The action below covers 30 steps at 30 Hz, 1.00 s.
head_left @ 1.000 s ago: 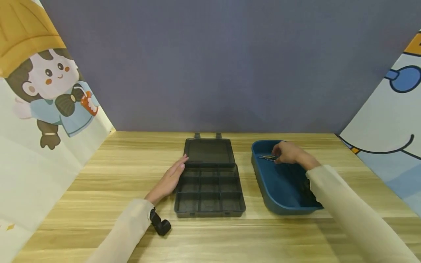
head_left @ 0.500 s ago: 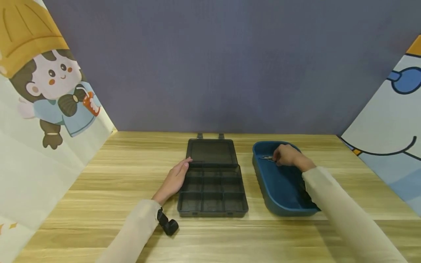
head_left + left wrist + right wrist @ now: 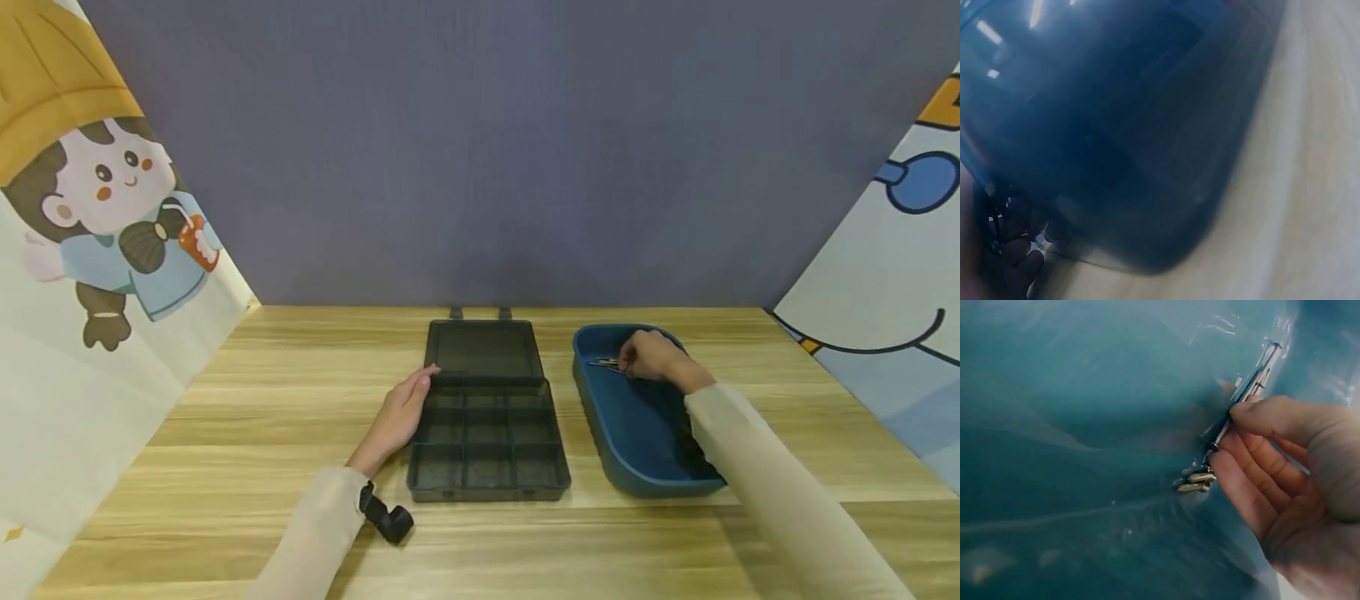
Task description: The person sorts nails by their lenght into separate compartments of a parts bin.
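Observation:
In the head view, my left hand [image 3: 397,415] rests along the left side of a smoky grey compartment box [image 3: 489,467], fingers extended near the hinge. Its lid [image 3: 483,346] is folded back flat, and no contents show in the compartments. To the right, my right hand [image 3: 654,358] reaches into the far end of a blue bin [image 3: 626,429]. From the right wrist, thumb and fingertips pinch a thin metal nail [image 3: 1225,430] among several others. Shorter metal pieces [image 3: 1194,482] lie just below the fingertips. The left wrist view is blurred, mostly a dark glossy surface [image 3: 1104,125].
Wood-grain table [image 3: 247,442] spreads around both containers. A grey-blue panel [image 3: 480,150] stands at the back, and cartoon-printed walls [image 3: 127,200] close both sides. A dark heap [image 3: 693,454] sits in the bin under the right sleeve.
The right hand has lowered slightly onto the nails in the bin and its fingers have closed in. The left hand stays at the box; the view has shifted a little.

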Available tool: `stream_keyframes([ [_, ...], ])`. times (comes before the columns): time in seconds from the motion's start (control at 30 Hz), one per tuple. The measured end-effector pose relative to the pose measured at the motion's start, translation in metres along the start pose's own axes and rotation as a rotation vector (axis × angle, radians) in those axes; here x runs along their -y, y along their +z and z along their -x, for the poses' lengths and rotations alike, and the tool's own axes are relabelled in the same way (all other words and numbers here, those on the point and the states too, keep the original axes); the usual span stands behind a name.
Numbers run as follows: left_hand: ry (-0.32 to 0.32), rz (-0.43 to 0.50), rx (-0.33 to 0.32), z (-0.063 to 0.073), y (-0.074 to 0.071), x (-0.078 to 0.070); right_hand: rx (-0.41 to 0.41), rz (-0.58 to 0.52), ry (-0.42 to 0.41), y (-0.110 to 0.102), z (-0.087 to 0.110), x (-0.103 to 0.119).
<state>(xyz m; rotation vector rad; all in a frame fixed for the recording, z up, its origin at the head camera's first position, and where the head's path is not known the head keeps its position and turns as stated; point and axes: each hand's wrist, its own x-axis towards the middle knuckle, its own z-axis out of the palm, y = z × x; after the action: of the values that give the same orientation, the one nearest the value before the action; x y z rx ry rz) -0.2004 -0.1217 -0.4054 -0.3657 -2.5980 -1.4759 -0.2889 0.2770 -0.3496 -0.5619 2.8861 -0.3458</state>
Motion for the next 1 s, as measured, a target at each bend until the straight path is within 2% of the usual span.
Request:
stream_keyframes([
  [0.53,0.022,0.016,-0.014,0.001,0.001,-0.001,0.077,0.018,-0.041,-0.010,0.000,0.004],
  [0.63,0.021,0.014,-0.009,0.001,0.000,0.000,0.079,-0.020,-0.054,-0.015,0.002,0.003],
  [0.83,0.017,0.018,-0.005,0.001,-0.001,-0.001,0.127,-0.143,-0.029,-0.031,0.005,0.007],
  [1.0,0.039,0.037,0.009,0.001,-0.001,-0.002,0.145,-0.143,-0.034,-0.043,0.008,0.010],
])
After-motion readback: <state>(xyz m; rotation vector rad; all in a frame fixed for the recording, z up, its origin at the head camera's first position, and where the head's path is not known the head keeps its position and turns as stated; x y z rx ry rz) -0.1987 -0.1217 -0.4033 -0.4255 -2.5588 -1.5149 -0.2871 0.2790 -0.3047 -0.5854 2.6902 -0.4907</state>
